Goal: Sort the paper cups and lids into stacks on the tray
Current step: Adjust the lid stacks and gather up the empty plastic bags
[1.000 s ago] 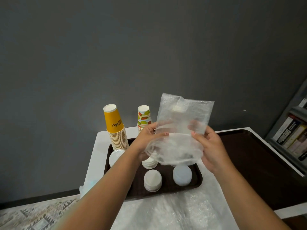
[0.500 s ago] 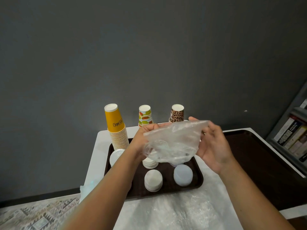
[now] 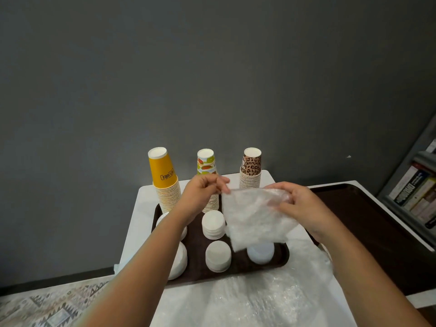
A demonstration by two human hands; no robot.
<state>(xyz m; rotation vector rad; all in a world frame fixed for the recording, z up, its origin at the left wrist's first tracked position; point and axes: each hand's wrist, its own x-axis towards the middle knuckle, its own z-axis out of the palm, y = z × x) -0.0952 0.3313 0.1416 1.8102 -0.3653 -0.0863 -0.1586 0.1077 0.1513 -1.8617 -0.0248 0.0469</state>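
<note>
— Since half a second ago, the plastic bag has been pulled out flatter and lower; it hung bunched between the hands, and the leopard-print stack behind it now shows in full.

— How do the hands hold it?

— Left hand pinches the bag's upper left corner with curled fingers. Right hand grips the upper right edge, fingers folded over the plastic. The bag hangs above the right part of the brown tray.

— And the cups?

— Three upturned stacks along the tray's far edge: yellow cups on the left, fruit-patterned cups in the middle, partly behind the left hand, and leopard-print cups on the right.

— Lids?

— Stacks on the tray nearer the person: one white lid stack just left of the bag, another white lid stack in front of it, a translucent lid stack partly under the bag's lower edge, and larger white lids mostly hidden by the left forearm.

— What else is around?

— The tray sits on a white counter. A sheet of bubble wrap lies on its near side. A second dark tray is on the right, books on a shelf beyond it, and a patterned rug is at lower left.
</note>
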